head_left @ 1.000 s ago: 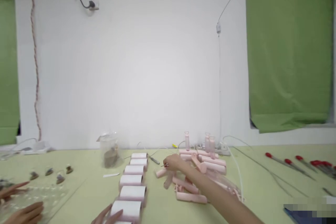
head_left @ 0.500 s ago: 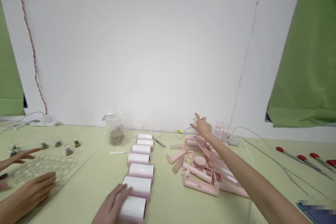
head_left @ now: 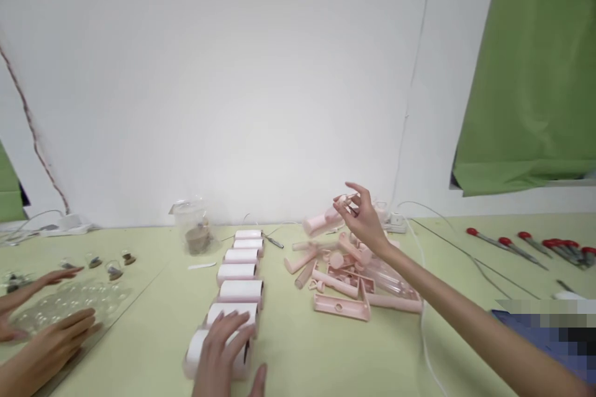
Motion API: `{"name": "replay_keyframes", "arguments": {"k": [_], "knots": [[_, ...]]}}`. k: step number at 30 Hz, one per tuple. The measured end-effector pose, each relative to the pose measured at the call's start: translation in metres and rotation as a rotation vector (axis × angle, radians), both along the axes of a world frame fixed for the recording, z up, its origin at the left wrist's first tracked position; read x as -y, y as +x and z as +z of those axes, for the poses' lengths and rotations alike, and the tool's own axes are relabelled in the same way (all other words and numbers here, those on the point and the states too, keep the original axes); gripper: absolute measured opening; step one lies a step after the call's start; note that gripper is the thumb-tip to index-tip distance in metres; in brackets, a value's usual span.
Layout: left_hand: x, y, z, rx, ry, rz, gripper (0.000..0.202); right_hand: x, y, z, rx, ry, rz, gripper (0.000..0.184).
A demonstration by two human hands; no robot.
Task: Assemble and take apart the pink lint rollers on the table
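Observation:
A row of white rolls with pink edges [head_left: 241, 290] runs away from me across the table. My left hand [head_left: 224, 344] lies over the nearest roll [head_left: 196, 347], its fingers apart; part of the roll is hidden beneath. Above a heap of pink plastic parts [head_left: 342, 307], my right hand [head_left: 363, 217] has its thumb and fingers bent round the end of a pink cylinder [head_left: 317, 223]. The cylinder is raised and tilted, pointing left. A small ring-like piece shows by the fingertips. Clear tubes [head_left: 388, 278] lie in the heap.
At left, another person's hands [head_left: 65, 338] rest by bubble-like clear plastic [head_left: 77, 299] and several small domed pieces [head_left: 114, 271]. A clear bag [head_left: 193, 226], a grey pen-like tool [head_left: 274, 242], a white cable [head_left: 424, 335] and red-ended tools [head_left: 507, 242] are also around.
My right hand has closed round a pink cylinder, now raised above the heap. My left hand has shifted right with its fingers spread over the nearest roll. The view has turned right.

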State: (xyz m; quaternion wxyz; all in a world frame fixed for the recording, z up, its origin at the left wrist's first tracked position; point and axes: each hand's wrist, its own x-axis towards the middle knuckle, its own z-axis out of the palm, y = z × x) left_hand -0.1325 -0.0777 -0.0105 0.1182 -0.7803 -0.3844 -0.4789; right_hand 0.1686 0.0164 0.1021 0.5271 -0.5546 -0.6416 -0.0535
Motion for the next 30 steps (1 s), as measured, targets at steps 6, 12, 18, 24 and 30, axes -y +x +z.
{"name": "replay_keyframes", "arguments": {"k": [6, 12, 18, 24, 30], "knots": [[-0.014, 0.104, 0.066, 0.090, -0.467, -0.405, 0.071, 0.081, -0.016, -0.022, -0.152, -0.305, 0.673, 0.022], [-0.037, 0.140, 0.038, 0.338, -1.004, -0.747, 0.045, 0.105, -0.013, -0.065, -0.197, -0.263, 0.407, 0.039], [-0.027, 0.133, 0.036, 0.294, -0.701, -0.455, 0.022, 0.121, -0.011, -0.060, 0.041, -0.270, 0.375, 0.025], [-0.022, 0.135, 0.036, 0.048, -0.651, -0.369, 0.015, 0.128, -0.020, -0.059, 0.102, -0.268, 0.229, 0.021], [-0.018, 0.136, 0.036, 0.175, -0.626, -0.308, 0.015, 0.127, -0.020, -0.064, 0.069, -0.248, 0.230, 0.018]]}}
